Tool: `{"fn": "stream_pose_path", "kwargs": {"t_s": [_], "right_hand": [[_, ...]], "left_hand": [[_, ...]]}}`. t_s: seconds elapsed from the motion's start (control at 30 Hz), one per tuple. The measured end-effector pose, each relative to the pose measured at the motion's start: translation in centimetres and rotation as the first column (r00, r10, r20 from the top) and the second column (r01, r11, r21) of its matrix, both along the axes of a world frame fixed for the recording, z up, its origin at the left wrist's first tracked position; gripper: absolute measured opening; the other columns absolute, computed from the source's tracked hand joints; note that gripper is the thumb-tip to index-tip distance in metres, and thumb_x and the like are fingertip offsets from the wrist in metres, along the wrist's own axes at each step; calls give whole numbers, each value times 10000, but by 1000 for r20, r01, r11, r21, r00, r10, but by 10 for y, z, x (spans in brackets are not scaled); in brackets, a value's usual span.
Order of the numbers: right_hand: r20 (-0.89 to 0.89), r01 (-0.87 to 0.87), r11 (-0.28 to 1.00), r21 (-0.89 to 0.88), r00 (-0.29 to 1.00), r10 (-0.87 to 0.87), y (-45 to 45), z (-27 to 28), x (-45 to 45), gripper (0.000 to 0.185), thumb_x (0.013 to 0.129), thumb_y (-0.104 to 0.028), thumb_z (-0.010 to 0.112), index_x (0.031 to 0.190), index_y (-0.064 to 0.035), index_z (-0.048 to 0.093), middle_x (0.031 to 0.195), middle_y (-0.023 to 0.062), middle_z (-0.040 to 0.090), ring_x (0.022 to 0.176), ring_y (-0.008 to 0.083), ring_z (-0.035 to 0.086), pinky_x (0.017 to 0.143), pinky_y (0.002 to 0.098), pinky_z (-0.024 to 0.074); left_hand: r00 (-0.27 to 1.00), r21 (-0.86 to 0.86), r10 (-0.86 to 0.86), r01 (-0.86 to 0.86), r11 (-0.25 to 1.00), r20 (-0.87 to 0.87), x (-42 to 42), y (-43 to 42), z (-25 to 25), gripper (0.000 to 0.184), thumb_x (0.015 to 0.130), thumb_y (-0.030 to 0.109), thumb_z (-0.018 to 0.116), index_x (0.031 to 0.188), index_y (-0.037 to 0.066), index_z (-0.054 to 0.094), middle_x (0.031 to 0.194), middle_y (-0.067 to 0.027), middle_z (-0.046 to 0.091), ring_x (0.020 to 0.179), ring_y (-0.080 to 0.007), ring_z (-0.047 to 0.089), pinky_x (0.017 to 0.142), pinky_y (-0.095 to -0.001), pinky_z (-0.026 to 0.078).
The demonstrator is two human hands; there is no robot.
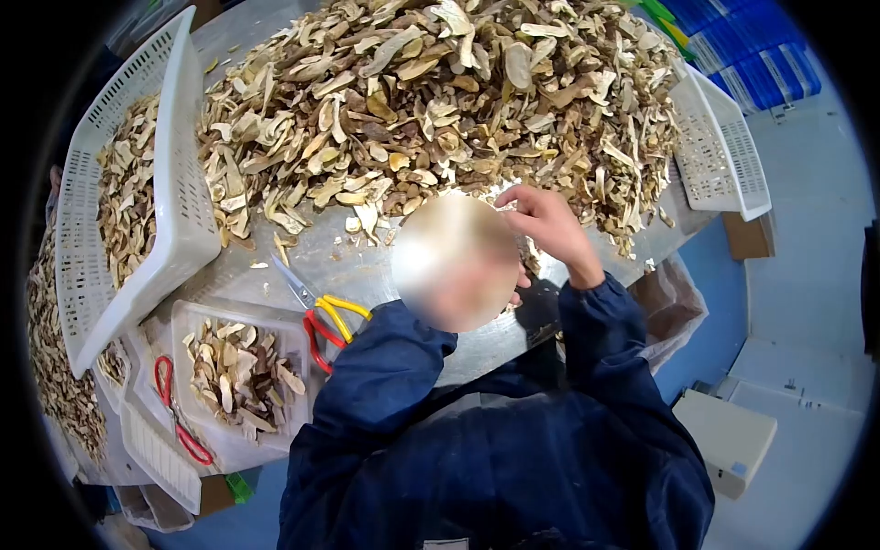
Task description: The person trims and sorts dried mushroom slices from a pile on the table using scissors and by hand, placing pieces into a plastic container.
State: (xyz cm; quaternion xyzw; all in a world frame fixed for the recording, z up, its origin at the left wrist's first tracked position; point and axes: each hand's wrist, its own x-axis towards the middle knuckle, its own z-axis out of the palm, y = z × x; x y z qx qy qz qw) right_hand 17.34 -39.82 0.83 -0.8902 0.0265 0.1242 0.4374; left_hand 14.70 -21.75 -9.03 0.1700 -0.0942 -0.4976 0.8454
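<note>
My right hand is held over the near edge of a large heap of dried, sliced pieces, its fingers loosely bent and a little apart. No object shows in it. A round blur covers most of my left hand; a few fingertips show at the blur's right edge, and anything it holds is hidden. Left of my left sleeve, scissors with one red and one yellow handle lie on the metal table. Red-handled scissors lie farther left, beside a shallow tray of slices.
A tilted white basket with slices stands at the left, and another white basket at the right edge. Blue stacked items are at the upper right. A lined bin and a pale box are at the lower right.
</note>
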Motion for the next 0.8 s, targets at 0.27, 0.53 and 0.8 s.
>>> {"fn": "stream_pose_path", "kwargs": {"t_s": [0.27,0.53,0.8], "right_hand": [[224,18,983,-184,974,25,24,-37,2,193,787,-240,634,814,-51,662,715,118,630,646,296,604,580,366,462],[164,-68,903,-425,975,151,30,-49,-6,159,753,-191,678,858,-71,668,792,100,621,727,274,605,625,364,476],[283,-114,915,-388,930,235,43,-48,0,169,745,-184,683,837,-50,636,726,82,586,692,260,588,603,363,459]], "left_hand": [[789,-204,-424,550,810,445,-4,-2,12,256,888,234,569,942,-16,569,921,-157,545,703,-150,514,583,-228,406],[832,-43,-492,518,854,255,-8,4,20,283,951,276,504,993,0,550,971,-123,560,727,-115,496,418,-148,275],[826,-11,-520,535,845,220,-6,3,27,224,948,215,464,982,13,556,967,-108,561,708,-106,484,417,-148,267]]}}
